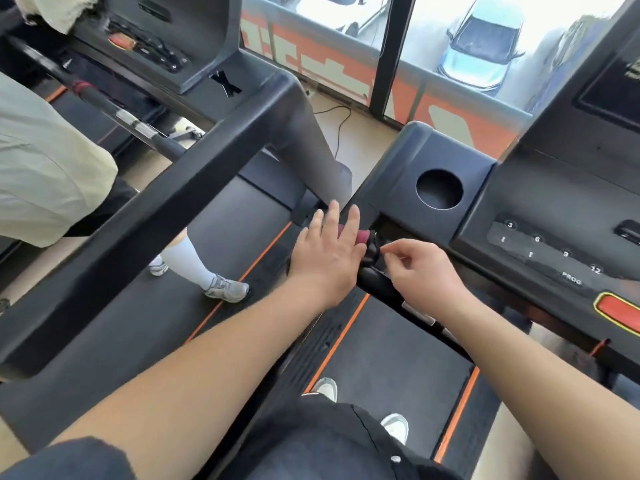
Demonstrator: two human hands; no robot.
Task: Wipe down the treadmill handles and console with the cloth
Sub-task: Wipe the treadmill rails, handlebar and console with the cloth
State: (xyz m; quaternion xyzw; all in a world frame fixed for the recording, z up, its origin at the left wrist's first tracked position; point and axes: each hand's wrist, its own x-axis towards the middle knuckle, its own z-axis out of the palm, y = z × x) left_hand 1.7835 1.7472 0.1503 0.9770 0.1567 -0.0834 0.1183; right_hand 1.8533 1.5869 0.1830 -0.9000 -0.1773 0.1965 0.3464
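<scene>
**L hand flat on cloth, R hand pinching it at handle**

L hand (327,258): fingers straight and spread, palm down, pressing on the dark red cloth (363,237). No curl, not gripping. R hand (422,268): fingers curled, thumb + index tips pinch the cloth's dark edge just right of the L hand. Cloth sits bunched on the treadmill handle (375,284), mostly hidden under the L fingers. Handle runs black toward the lower right, under the R wrist.

Below: own shoes (326,388) on the belt (391,358), orange edge stripes. Beyond the hands: console (554,209) w/ number keys, round cup holder (439,189), red stop button (620,311) at right edge. Left: next treadmill's arm (145,223) cuts across view; another person's leg in a white sock (188,261) on its belt. Far: window, parked cars (485,46).
</scene>
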